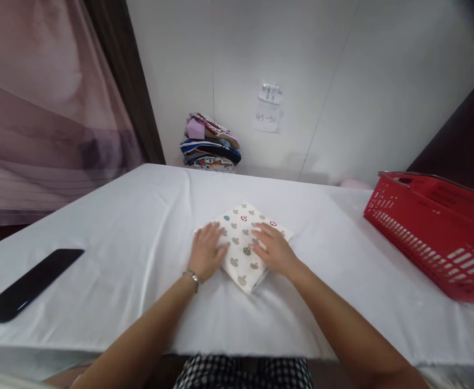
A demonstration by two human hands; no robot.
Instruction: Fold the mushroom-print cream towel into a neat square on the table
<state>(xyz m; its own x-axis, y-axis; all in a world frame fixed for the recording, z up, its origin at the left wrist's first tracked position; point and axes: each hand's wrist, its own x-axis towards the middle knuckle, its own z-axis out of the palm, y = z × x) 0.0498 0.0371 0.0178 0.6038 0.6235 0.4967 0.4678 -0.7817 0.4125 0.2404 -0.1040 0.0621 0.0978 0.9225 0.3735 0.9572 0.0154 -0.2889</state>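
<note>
A pale grey panelled wall [342, 108] rises behind a desk draped in smooth white cloth [119, 216], and a sheer pinkish-purple curtain [30, 108] hangs at the left. A red perforated plastic basket [443, 237] stands on the desk's right side; a stack of folded multicoloured fabrics [210, 148] sits beyond the far edge, by the wall. A flat, glossy black slab [30, 286] lies near the left edge. At the desk's middle, turned cornerwise, lies a folded white cloth printed with small grey, red, blue and green mushrooms [239, 237]. The left hand [207, 251] rests palm down on its left side, the right hand [275, 249] on its right, both with fingers extended and spread, pressing lightly rather than gripping. Two white paper notes, one above the other [266, 120], are fixed to the wall, the lower reading "45-50". A silvery metal bracelet [192, 277] circles the left wrist.
</note>
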